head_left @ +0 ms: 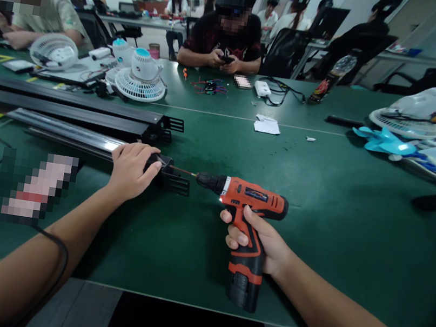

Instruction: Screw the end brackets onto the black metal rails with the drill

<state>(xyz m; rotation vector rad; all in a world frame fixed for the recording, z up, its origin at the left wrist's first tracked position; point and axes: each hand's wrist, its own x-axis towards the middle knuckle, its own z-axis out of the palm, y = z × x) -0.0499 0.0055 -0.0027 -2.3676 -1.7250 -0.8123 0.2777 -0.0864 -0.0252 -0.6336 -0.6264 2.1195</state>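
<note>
Right hand (273,245) closed round the grip of an orange-and-black drill (256,197), over the green surface (170,265); its thin bit (182,170) points left. Left hand (133,168) partly curled over the end of a long shiny bar (70,133). Bit reaches bar's black end; contact perhaps, hard to make out. Beyond: dark bars (46,106), white paper (267,126), upturned fan (140,85), seated co-worker (220,38).
</note>
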